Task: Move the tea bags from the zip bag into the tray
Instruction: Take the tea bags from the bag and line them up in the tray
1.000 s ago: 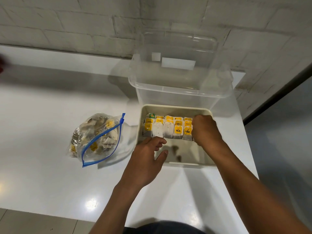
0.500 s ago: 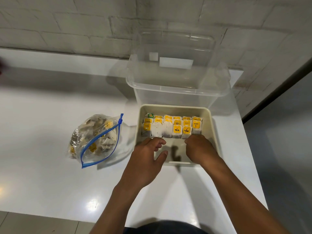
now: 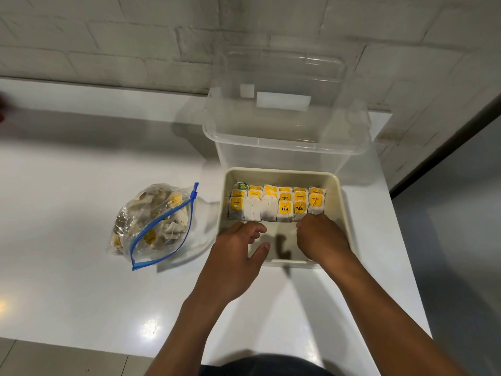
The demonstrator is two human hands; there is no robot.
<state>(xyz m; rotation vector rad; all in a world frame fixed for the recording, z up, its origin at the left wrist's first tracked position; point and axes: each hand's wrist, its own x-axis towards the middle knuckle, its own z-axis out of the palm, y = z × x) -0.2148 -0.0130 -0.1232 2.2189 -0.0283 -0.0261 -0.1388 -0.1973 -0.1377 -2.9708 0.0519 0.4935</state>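
So the right hand [image 3: 321, 237] was up at the far right end of the tea bags in the tray [image 3: 345, 213] a second ago, covering that last column, and now it's pulled back toward the near side, so you can see a full stack sitting where it was. I take that to mean it just dropped off or tidied a bag, and the rows of tea bags [image 3: 276, 203] are now packed evenly along the back of the tray with the front half bare. Right hand is knuckles-up with the fingers curled under, right at the front edge of the row; I honestly can't tell if it's got anything pinched. Left hand [image 3: 238, 251] hasn't really moved: fingers loosely spread over the near left corner, holding nothing, thumb sticking out toward the middle. The zip bag [image 3: 154, 223] is off to the left on the white counter [image 3: 67, 213], mouth open, with plenty of bags left inside, so this job's maybe halfway. Clear tub [image 3: 284, 126] behind the tray is just sitting there.
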